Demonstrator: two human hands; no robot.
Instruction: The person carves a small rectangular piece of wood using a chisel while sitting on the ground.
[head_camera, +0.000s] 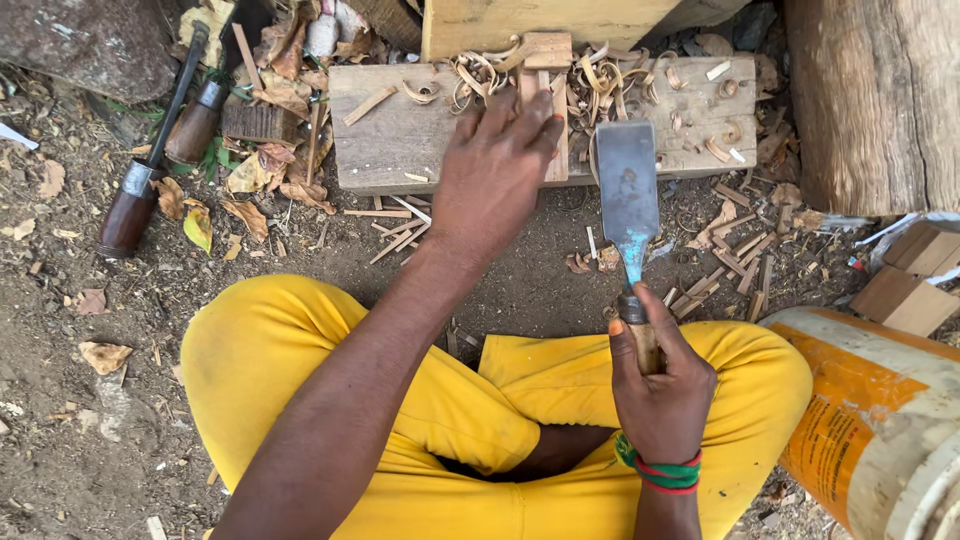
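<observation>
Left hand (492, 170) lies flat, fingers spread, pressing a small wooden workpiece (545, 75) onto the plank (400, 135); fingertips touch the piece's near end. Workpiece sits far-centre on the plank, T-shaped top, long axis running near-far

Right hand (662, 385) is closed in a fist around the wooden handle of a wide chisel (627, 190). Blade is flat, broad, grey, with a bluish neck; its far edge rests on the plank just right of the workpiece, handle angled back toward the person

Curled wood shavings (610, 80) are piled on the plank's far side around the workpiece. Thin wood splinters (725, 265) are scattered on the dirt ground, right of the blade and near the plank's front edge

Left of the plank: two more tools with dark wooden handles (128, 215) lying among dry leaves. Right: thick log (875, 100), orange-and-white bucket (880, 420) near right, small wood blocks (915, 285) beyond it

Person sits cross-legged in yellow trousers (300, 370), green-red bands on the right wrist
</observation>
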